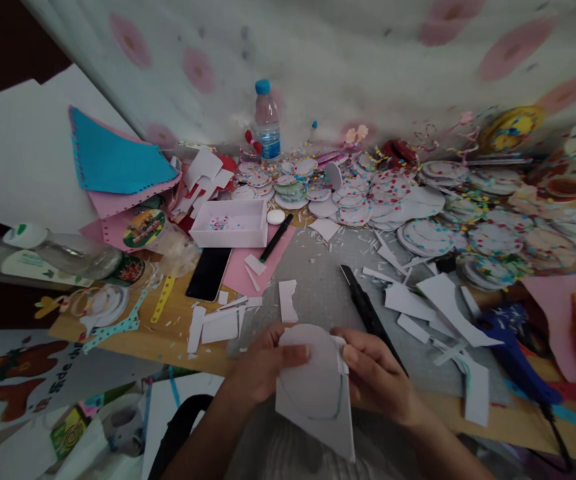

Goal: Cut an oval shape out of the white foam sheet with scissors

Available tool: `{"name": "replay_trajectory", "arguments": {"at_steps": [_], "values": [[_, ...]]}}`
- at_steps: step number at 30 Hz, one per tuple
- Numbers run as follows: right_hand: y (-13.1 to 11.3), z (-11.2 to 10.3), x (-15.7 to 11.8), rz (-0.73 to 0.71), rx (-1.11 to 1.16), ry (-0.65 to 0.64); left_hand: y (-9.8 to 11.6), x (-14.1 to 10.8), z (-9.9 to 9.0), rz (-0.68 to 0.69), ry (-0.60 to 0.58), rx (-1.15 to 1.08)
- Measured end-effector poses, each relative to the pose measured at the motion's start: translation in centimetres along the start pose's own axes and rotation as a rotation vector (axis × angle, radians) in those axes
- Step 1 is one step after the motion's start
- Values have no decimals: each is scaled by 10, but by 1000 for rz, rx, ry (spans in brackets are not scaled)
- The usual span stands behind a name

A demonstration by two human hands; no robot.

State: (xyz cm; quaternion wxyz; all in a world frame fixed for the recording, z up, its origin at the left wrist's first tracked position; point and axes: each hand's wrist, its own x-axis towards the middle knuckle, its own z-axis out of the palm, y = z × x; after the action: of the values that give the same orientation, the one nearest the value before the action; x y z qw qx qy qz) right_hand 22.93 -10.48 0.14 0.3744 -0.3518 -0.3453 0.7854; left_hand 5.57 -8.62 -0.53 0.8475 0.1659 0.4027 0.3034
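counter [165, 343] stretches beyond the white board [313, 400], which is held up at the near edge; round-topped, it is probably light, stiff and easily dented, best taken flat by its sides. left hand [263, 367] has fingers clamped on its left edge, right hand [381, 373] on its right, at a small strip [341, 360]; thin green curve [340, 403] below

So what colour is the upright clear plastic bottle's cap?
Bright blue; the cap shows in the head view.

From the white card [313, 407], there is room to pass over the grey mat [318, 267] toward twelve o'clock, up to stacked discs [351, 212]. The black cutter [367, 308] obstructs one o'clock; the white box [228, 235], eleven.
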Motion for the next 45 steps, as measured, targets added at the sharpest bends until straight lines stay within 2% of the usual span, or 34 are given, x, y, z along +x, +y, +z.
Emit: {"name": "replay_trajectory", "arguments": {"at_steps": [2, 4, 8, 10, 12, 14, 16, 20, 23, 25, 27, 32, 37, 38, 42, 45], "values": [[3, 2, -1, 27, 54, -8, -4, 3, 1, -24, 3, -37], [4, 3, -2, -32, 11, 17, -8, 4, 2, -27, 22, -72], [0, -2, -5, -211, -265, 110, -13, 4, 3, -14, 32, -108], [-3, -2, -7, -336, -384, 50, -15, 3, 5, -30, -6, -81], [-5, -2, -10, -463, -413, -44, -17, 4, 7, -72, -73, -50], [-7, -1, -12, -517, -409, -67, -18, 4, 9, -100, -137, -19], [-8, -4, -13, -502, -444, -18, -15, 4, 9, -43, -133, 43], [-15, -16, -12, -467, -701, 67, 2, -3, 4, 146, -2, 331], [-21, -22, -9, -431, -884, -27, 13, -10, -1, 191, 24, 508], [-22, -23, -6, -401, -913, -97, 18, -13, -4, 209, 16, 580], [-22, -21, -4, -399, -909, -87, 19, -13, -4, 237, 39, 645], [-23, -16, 0, -498, -965, -14, 12, -13, -6, 320, 162, 792], [-22, -16, 1, -638, -1024, -5, 4, -19, -8, 393, 420, 871], [-20, -16, 2, -655, -1023, 8, 4, -19, -7, 382, 439, 852], [-8, -14, 4, -653, -974, 113, 12, -13, -3, 274, 281, 632], [-2, -12, 4, -608, -934, 212, 17, -5, -5, 337, 221, 468]]}}
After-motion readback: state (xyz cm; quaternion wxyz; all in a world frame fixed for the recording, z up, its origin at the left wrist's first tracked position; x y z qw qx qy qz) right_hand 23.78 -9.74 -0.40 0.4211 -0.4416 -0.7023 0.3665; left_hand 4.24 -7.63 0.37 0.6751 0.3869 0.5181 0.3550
